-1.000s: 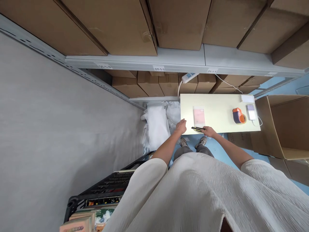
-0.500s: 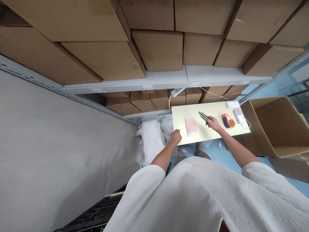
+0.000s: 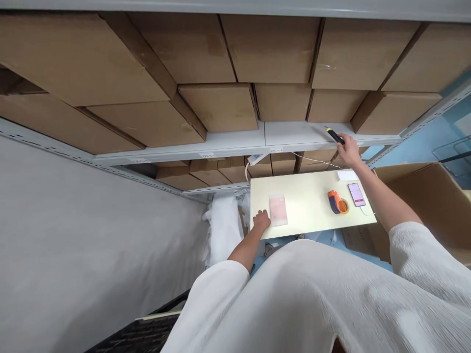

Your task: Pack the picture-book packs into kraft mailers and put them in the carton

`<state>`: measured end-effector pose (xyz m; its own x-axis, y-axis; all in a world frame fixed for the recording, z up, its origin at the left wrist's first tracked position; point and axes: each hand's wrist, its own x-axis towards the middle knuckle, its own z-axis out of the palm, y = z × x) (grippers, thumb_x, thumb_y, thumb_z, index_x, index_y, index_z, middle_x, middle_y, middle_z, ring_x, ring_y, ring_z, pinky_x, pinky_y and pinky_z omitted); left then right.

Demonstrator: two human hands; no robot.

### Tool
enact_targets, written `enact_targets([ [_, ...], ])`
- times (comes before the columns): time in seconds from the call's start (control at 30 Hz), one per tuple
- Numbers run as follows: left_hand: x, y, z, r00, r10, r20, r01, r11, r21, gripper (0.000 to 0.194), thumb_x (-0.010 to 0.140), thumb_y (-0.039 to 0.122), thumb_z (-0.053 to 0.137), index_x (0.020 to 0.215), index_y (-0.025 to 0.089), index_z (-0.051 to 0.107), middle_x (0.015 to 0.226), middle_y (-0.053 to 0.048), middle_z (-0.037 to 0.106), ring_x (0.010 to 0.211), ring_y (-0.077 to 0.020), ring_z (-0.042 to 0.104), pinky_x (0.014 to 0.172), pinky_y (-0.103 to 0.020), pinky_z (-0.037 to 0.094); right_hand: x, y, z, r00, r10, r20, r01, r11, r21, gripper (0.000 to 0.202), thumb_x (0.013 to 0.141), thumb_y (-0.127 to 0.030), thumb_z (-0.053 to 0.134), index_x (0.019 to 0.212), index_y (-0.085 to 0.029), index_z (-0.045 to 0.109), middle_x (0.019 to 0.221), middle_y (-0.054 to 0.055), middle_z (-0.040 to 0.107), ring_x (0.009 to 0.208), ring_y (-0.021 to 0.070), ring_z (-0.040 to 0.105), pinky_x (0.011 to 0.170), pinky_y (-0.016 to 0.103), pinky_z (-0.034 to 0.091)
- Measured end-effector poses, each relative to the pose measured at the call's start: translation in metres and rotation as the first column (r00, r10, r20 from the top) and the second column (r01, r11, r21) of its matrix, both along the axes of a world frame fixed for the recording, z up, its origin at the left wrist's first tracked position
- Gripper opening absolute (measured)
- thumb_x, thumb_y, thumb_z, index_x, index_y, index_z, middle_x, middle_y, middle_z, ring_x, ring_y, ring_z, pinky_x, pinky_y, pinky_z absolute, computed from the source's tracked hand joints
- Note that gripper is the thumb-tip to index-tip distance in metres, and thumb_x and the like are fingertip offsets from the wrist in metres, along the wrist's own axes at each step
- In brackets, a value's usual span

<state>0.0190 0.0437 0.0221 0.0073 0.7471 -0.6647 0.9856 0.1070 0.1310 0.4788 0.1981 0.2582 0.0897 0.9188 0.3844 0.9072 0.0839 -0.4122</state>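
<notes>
My right hand (image 3: 349, 151) is closed around a black and yellow pen-like tool (image 3: 335, 136), held over the edge of the grey shelf (image 3: 294, 135). On the cream board (image 3: 305, 196), my left hand (image 3: 261, 220) rests near the left edge with its fingers curled; whether anything is under them is hidden. Just right of it lies a flat pink packet (image 3: 278, 211) in a clear sleeve. An orange and dark blue tape dispenser (image 3: 337, 202) sits toward the board's right side. Beside it is a phone (image 3: 356, 194) with a lit screen and a cable.
Cardboard boxes (image 3: 224, 105) fill the shelf above the board. A white power strip (image 3: 258, 158) is at the board's back left. An open carton (image 3: 423, 206) stands at the right. White wrapped material (image 3: 225, 228) lies left of the board, beside a grey wall (image 3: 91, 235).
My right hand has moved up and right from over the board to the shelf edge, still holding the tool. My left hand stays at the board's left edge. The view has shifted.
</notes>
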Motion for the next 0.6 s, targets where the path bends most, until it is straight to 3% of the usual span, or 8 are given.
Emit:
enact_targets([
  [0.13, 0.001, -0.004, -0.005, 1.0, 0.0, -0.025, 0.0, 1.0, -0.004, 0.05, 0.097, 0.016, 0.056, 0.147, 0.017, 0.058, 0.152, -0.023, 0.06, 0.14, -0.0359, 0.065, 0.113, -0.047, 0.05, 0.017, 0.049, -0.002, 0.982, -0.049, 0.184, 0.07, 0.992, -0.107, 0.047, 0.108, -0.044, 0.047, 0.146, -0.02, 0.062, 0.135, 0.022, 0.062, 0.124, 0.04, 0.052, 0.109, 0.063, 0.045],
  [0.27, -0.002, -0.008, -0.01, 1.0, -0.002, -0.022, 0.002, 1.0, 0.007, 0.051, 0.097, 0.017, 0.055, 0.147, 0.018, 0.057, 0.159, -0.023, 0.055, 0.146, -0.0362, 0.06, 0.114, -0.048, 0.051, 0.019, 0.072, -0.012, 0.979, -0.056, 0.197, 0.082, 0.989, -0.127, 0.043, 0.107, -0.036, 0.046, 0.143, -0.02, 0.063, 0.137, 0.022, 0.06, 0.124, 0.04, 0.049, 0.11, 0.065, 0.042],
  [0.5, -0.002, -0.01, -0.014, 0.999, 0.037, 0.005, -0.037, 0.999, 0.018, 0.053, 0.094, 0.018, 0.058, 0.147, 0.02, 0.06, 0.164, -0.023, 0.053, 0.151, -0.0369, 0.056, 0.117, -0.05, 0.05, 0.015, 0.069, -0.009, 0.972, -0.03, 0.231, 0.043, 0.998, -0.051, 0.046, 0.101, -0.028, 0.047, 0.144, -0.02, 0.063, 0.146, 0.023, 0.058, 0.133, 0.0417, 0.046, 0.113, 0.066, 0.039],
  [0.6, -0.003, -0.01, -0.012, 0.999, 0.028, 0.022, -0.028, 0.999, 0.023, 0.054, 0.095, 0.019, 0.057, 0.149, 0.019, 0.06, 0.165, -0.022, 0.052, 0.152, -0.0368, 0.054, 0.119, -0.05, 0.049, -0.007, 0.049, -0.016, 0.979, 0.083, 0.186, -0.096, 0.993, 0.061, 0.047, 0.099, -0.025, 0.049, 0.143, -0.021, 0.065, 0.154, 0.022, 0.055, 0.14, 0.0426, 0.045, 0.114, 0.066, 0.038],
])
